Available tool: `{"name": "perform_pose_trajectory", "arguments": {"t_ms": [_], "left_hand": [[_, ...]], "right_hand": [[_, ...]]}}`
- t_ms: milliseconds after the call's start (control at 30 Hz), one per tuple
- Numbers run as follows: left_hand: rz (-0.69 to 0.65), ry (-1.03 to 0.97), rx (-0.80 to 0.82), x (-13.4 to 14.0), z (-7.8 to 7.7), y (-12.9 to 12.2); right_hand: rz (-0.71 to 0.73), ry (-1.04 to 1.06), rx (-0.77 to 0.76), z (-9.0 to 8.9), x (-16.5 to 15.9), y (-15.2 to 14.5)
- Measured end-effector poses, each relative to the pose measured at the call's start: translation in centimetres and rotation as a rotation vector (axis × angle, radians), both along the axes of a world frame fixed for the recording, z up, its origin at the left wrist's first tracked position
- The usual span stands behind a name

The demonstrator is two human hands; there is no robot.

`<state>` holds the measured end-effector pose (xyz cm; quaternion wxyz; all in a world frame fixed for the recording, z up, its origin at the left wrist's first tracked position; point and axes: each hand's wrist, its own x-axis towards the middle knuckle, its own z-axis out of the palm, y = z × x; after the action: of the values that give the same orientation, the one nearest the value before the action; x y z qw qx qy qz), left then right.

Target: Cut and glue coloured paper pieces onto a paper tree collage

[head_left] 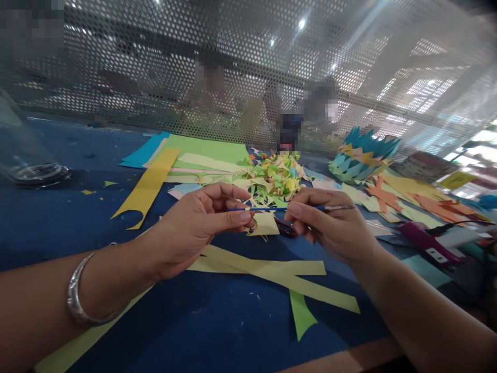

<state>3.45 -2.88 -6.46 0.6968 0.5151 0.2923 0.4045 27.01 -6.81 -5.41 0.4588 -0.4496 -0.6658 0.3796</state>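
Hands (194, 223) hover over blue table (233, 326) before perforated screen (155, 57).

head view | faces forward-down | hands (190, 228) close | far depth uncertain

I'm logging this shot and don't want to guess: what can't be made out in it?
In the head view:
Slim blue stick: part hidden by the right hand.
Yellow bit at the left hand: too small to identify.
Dark object: partly hidden behind the right hand.
Clear container: cut off by the left edge.
Pale strip: cut off by the bottom edge.
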Motion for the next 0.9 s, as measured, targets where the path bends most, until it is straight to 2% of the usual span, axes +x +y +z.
{"name": "perform_pose_trajectory", "arguments": {"t_ms": [167, 467, 900], "left_hand": [[0.05, -0.033, 0.003, -0.1, 0.0, 0.3], [0.234, 0.013, 0.001, -0.3, 0.2, 1.2], [0.217, 0.051, -0.012, -0.3, 0.3, 1.0]], "right_hand": [[-0.046, 0.06, -0.025, 0.1, 0.0, 0.1], [-0.19, 0.114, 0.06, 0.3, 1.3, 0.6], [-0.133, -0.192, -0.012, 0.4, 1.4, 0.7]]}}
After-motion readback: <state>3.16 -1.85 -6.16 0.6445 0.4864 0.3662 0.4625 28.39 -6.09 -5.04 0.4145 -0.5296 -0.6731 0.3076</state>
